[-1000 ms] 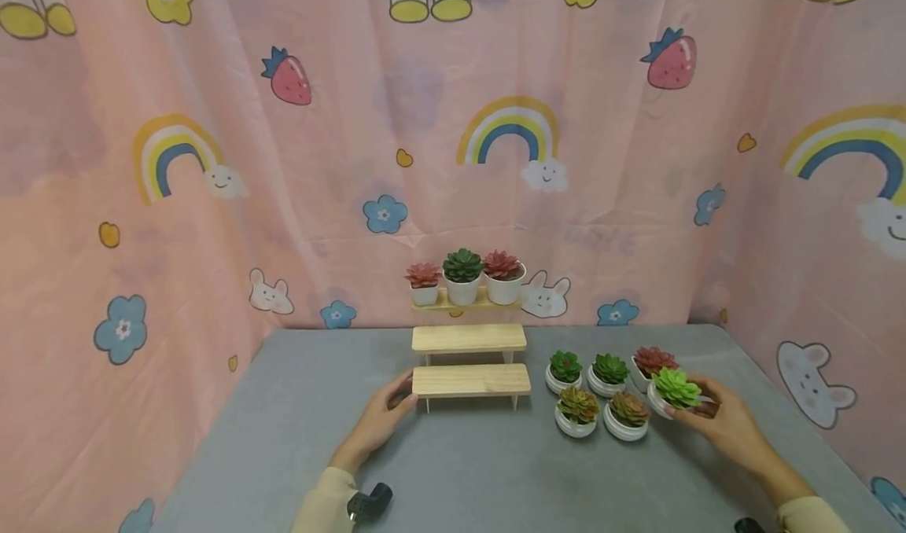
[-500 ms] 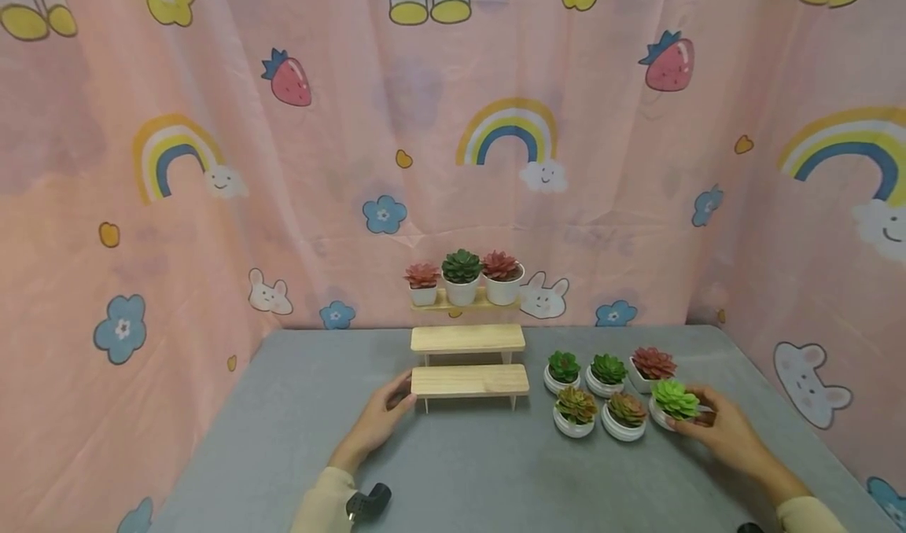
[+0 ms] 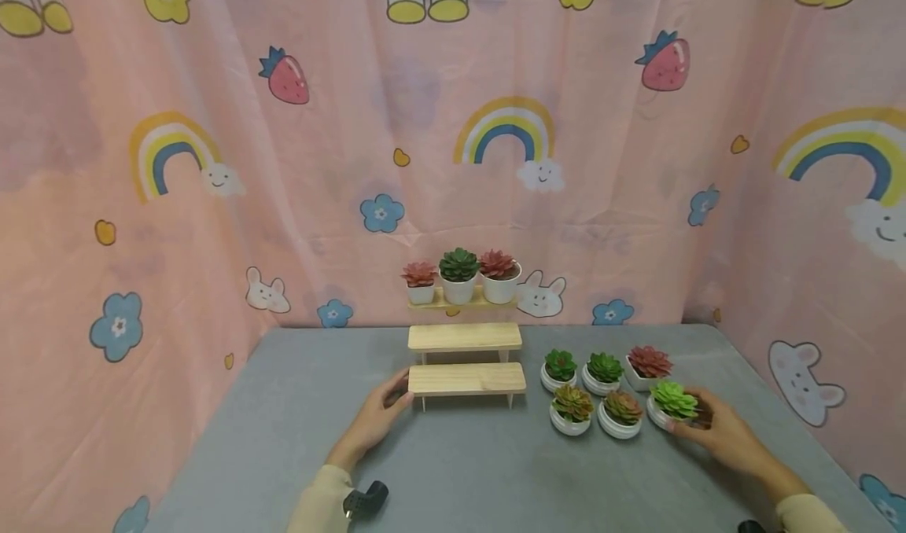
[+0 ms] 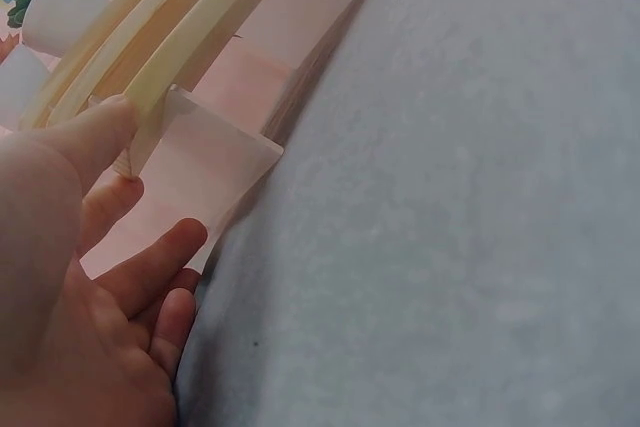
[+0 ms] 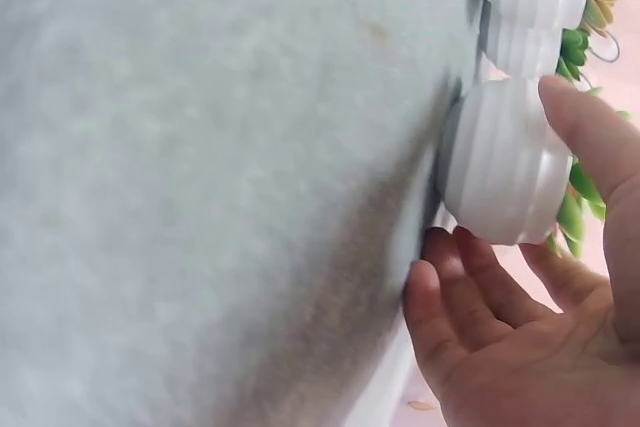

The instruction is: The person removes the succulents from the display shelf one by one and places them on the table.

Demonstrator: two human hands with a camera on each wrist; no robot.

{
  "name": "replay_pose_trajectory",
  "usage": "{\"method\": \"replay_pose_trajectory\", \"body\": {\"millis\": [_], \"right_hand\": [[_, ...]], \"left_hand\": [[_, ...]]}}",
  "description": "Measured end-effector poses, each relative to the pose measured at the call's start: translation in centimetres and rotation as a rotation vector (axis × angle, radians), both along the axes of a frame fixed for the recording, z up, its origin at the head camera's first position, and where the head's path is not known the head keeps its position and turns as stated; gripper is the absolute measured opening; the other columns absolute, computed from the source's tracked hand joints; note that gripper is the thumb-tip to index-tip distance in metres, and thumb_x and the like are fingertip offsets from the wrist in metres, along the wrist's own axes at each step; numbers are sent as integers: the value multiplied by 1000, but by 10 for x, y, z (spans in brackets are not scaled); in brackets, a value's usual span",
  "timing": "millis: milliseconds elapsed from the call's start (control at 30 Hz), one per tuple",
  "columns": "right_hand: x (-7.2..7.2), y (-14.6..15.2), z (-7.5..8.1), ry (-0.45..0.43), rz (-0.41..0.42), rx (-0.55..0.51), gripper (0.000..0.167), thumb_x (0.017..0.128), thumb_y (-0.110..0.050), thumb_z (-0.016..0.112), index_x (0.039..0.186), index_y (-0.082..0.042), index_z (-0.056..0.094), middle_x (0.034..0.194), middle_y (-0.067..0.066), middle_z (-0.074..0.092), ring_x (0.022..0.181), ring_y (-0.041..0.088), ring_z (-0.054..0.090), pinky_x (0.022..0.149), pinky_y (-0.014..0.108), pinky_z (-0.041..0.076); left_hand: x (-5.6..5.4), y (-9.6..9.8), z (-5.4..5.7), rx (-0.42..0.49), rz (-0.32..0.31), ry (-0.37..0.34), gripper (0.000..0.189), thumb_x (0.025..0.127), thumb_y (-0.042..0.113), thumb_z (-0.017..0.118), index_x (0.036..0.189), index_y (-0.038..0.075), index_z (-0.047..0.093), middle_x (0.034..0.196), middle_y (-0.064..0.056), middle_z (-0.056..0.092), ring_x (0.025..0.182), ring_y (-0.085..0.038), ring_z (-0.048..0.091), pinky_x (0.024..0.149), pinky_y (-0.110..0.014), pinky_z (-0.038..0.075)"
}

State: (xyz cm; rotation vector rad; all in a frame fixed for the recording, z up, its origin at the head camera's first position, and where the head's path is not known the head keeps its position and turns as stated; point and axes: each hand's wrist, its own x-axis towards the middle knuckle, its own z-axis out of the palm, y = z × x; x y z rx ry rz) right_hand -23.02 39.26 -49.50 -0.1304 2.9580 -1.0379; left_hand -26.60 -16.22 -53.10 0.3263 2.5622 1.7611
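Note:
In the head view, my left hand (image 3: 375,417) holds the left end of the lowest board of a stepped wooden plant stand (image 3: 467,377). The left wrist view shows the thumb (image 4: 100,132) on the board's end and the index fingertip just beneath it. My right hand (image 3: 722,431) holds a bright green succulent (image 3: 674,401) in a round white ribbed pot (image 5: 505,162), which appears to rest on the table. Its thumb lies against one side of the pot, the other fingers around the opposite side. Two red succulents and a dark green succulent (image 3: 458,266) stand on the top step.
Left of the held pot, several potted succulents stand grouped on the grey table (image 3: 495,470): a red one (image 3: 649,362), two green ones, and two brownish ones, one of them near the front (image 3: 623,409). A pink patterned curtain (image 3: 318,163) hangs behind the table.
The bright green succulent has shifted slightly down and toward the front of the table, away from the red one, with my right hand. My left hand stays at the stand.

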Motion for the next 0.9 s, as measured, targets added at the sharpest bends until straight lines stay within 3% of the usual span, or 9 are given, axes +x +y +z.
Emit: {"method": "replay_pose_trajectory", "body": {"millis": [200,400,600,900], "right_hand": [[3,1,12,-74,67,-21,84,92,-28,74,145,18,27,140,48,39,114,56,59,91,60,53],[7,5,30,-81,71,12,80,97,-30,68,149,12,25,138,50,38,115,62,53,85,63,52],[9,5,48,-11,52,27,76,100,-30,64,149,14,25,138,50,38,116,67,49,84,66,50],[6,-19,65,79,50,28,71,101,-32,63,150,9,31,142,43,42,122,62,48,90,68,48]], "left_hand": [[0,-2,-1,6,1,12,57,102,30,61,153,12,45,146,-14,58,137,-34,52,111,-56,41],[0,-1,0,-1,1,20,58,101,30,62,153,12,45,146,-14,58,138,-34,52,111,-57,42],[2,1,0,4,4,13,57,102,30,61,153,11,44,146,-15,57,138,-34,51,112,-56,41],[2,1,0,7,2,11,57,102,30,61,154,12,44,146,-15,57,138,-34,51,112,-56,41]]}}
